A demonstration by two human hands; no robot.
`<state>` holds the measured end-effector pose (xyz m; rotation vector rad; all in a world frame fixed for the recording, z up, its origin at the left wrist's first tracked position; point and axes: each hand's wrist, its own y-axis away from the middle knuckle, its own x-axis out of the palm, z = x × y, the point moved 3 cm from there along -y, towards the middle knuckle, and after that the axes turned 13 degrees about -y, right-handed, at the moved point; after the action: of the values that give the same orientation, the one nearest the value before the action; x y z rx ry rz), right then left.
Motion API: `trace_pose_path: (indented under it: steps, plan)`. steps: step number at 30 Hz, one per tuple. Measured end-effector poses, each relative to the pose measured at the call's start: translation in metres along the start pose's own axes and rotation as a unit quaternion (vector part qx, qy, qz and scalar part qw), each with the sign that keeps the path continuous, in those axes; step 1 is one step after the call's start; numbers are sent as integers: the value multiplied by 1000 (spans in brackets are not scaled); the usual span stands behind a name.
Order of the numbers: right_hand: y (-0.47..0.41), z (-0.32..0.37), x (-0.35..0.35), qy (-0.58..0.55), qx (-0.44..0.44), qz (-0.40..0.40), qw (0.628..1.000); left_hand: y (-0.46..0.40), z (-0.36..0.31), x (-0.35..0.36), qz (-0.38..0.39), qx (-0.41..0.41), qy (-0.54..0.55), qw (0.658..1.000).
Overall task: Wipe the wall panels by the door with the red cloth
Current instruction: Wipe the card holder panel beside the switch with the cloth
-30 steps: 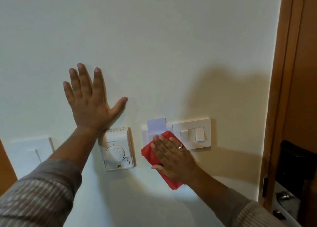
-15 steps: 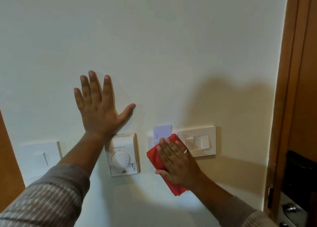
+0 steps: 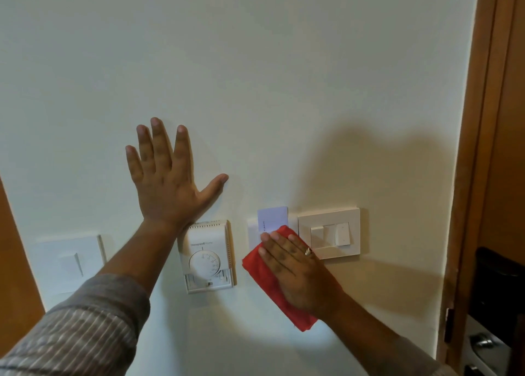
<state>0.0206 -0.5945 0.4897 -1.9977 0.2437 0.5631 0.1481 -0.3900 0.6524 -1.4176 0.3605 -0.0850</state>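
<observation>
My right hand (image 3: 295,270) lies flat on the red cloth (image 3: 262,274) and presses it against the wall over a white key-card holder (image 3: 252,230), whose card (image 3: 272,216) sticks up above the fingers. A white switch panel (image 3: 329,233) is mounted just right of the cloth. A white dial thermostat (image 3: 208,257) sits to the cloth's left. My left hand (image 3: 167,182) is spread flat on the bare wall above the thermostat, holding nothing.
A white plate (image 3: 71,262) is on the wall at the far left beside a wooden edge (image 3: 14,262). The wooden door frame (image 3: 468,176) runs down the right side, with a dark lock and metal handle (image 3: 483,341) at the lower right.
The view has shifted, so the panels and both hands appear lower and further right in the frame. My right hand stays on the cloth over the card holder; my left hand stays flat on the wall.
</observation>
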Motion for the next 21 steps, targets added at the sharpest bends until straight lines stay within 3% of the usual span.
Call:
trace_pose_path:
  steps: [3, 6, 7, 11, 13, 16, 18, 21]
  plan:
    - [-5, 0, -9, -86, 197, -73, 974, 0, 0, 3, -7, 0, 2, 1000]
    - [1, 6, -18, -24, 292, -196, 936, 0, -1, 4, -3, 2, 2, 1000]
    - [2, 7, -19, -26, 331, -202, 921, 0, -1, 3, 1, 2, 2, 1000]
    - [0, 12, -22, -208, 497, -178, 824, -1, -1, -7, 47, 13, 14, 999]
    - [-1, 14, -25, -302, 529, -165, 776, 1, 2, -16, 89, 23, 33, 995]
    - [-4, 23, -35, -347, 539, -142, 755, 29, 12, -35, 144, -5, 120, 982]
    - [-10, 40, -39, -381, 548, -131, 733, 72, 19, -56, 130, -37, 202, 970]
    - [-24, 68, -45, -469, 567, -148, 660, 144, 16, -79, 205, -102, 324, 918]
